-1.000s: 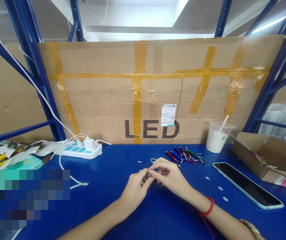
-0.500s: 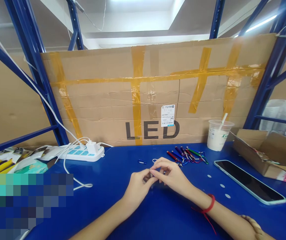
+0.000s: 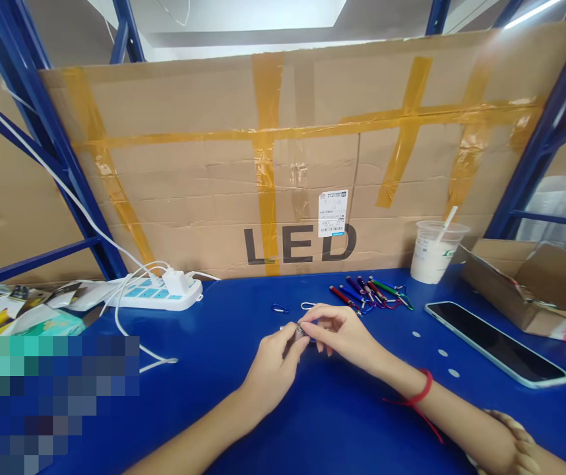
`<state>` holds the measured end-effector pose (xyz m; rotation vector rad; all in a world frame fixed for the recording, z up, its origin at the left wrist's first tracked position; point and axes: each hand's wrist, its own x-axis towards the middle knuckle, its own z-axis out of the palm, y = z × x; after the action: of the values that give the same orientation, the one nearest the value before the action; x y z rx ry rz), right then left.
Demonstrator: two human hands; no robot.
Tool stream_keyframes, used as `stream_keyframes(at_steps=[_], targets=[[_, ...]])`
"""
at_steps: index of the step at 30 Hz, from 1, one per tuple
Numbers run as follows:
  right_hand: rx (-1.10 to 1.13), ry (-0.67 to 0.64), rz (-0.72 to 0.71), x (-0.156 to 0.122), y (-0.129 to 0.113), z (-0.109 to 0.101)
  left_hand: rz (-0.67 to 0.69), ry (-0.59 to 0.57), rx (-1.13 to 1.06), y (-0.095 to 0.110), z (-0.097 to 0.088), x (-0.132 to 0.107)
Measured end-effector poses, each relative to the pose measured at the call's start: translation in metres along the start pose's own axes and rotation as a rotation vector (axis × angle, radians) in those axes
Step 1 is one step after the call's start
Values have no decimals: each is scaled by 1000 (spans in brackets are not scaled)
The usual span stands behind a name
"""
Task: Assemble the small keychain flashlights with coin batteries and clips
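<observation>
My left hand [image 3: 269,368] is closed in a pinch, its thumb and forefinger gripping a small silvery-grey piece [image 3: 299,332]. From the right, my right hand [image 3: 346,335] brings its pinched thumb and forefinger to the same piece; its other fingers curl under. The piece is mostly covered by fingers, and its exact kind cannot be made out. Just beyond the hands lie a blue carabiner [image 3: 280,308] and a silvery carabiner [image 3: 307,305]. Farther right is a group of slim coloured metal tubes [image 3: 368,293] with small carabiners attached.
At the right are a phone [image 3: 498,343], an open cardboard box [image 3: 503,300] and a plastic cup [image 3: 431,257] with a straw. A white power strip [image 3: 157,295] with cables stands at the left, near packets [image 3: 70,320]. A cardboard sheet [image 3: 204,198] closes off the back.
The view has tilted down slightly. My fingers have shifted a little, so more of the silvery-grey piece shows between them. Both hands stay together at the same spot.
</observation>
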<state>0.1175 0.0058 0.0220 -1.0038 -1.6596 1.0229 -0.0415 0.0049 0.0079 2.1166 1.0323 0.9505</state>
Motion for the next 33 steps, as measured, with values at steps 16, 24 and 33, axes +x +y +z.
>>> stream_keyframes(at_steps=[16, 24, 33], targets=[[-382, -67, -338, 1, -13, -27, 23, -167, 53, 0, -4, -3], [-585, -74, -458, -3, -13, -28, 38, -153, -8, -1, 0, -6], [-446, -1, -425, -5, -11, -15, 26, -76, -29, 0, 4, -9]])
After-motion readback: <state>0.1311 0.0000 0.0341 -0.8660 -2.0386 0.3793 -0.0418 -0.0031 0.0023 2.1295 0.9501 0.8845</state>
